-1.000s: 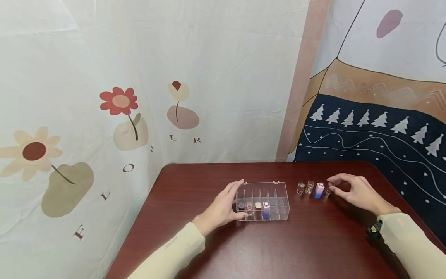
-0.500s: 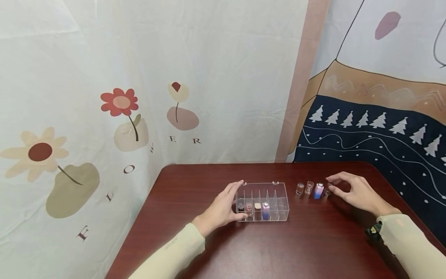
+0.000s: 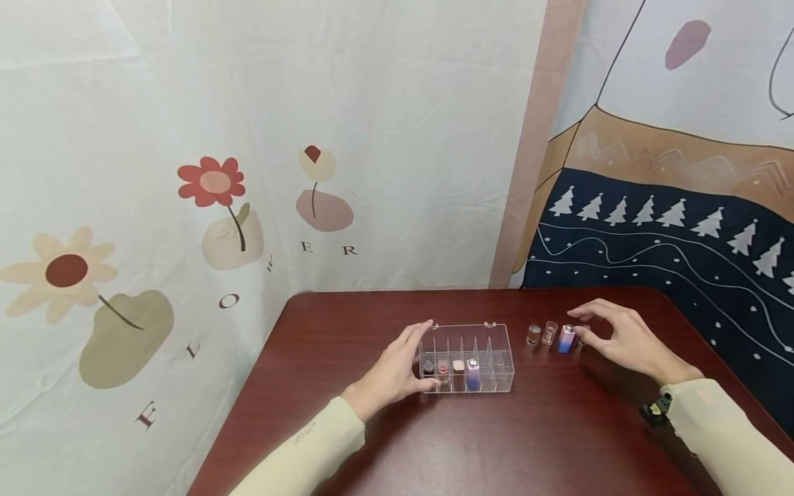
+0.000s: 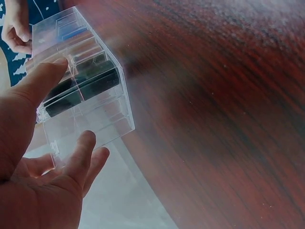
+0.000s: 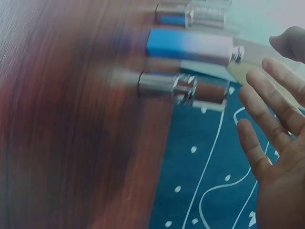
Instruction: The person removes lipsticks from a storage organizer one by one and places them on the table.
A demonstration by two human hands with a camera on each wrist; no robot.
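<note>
A clear compartment box [image 3: 490,362] lies mid-table with several small lipsticks standing in its front row. My left hand [image 3: 397,368] rests against its left end, thumb along the front and straight fingers at the back corner; the left wrist view shows the box [image 4: 86,90] beside my thumb [image 4: 40,83]. To the right stand two clear tubes [image 3: 534,335], a blue-pink lipstick [image 3: 566,339] and a small dark tube [image 3: 580,344]. My right hand [image 3: 611,337] hovers over these last two and holds nothing. The right wrist view shows the blue-pink lipstick [image 5: 190,46], the dark tube [image 5: 183,88] and spread fingers [image 5: 267,119].
The dark red wooden table [image 3: 496,441] meets a flower-printed cloth wall [image 3: 217,207] at the back left and a tree-patterned hanging [image 3: 670,227] at the right. A dark wrist device [image 3: 657,410] sits at my right cuff.
My right hand has drifted a little left, its fingertips now above the blue-pink lipstick. The left hand and the box have stayed put.
</note>
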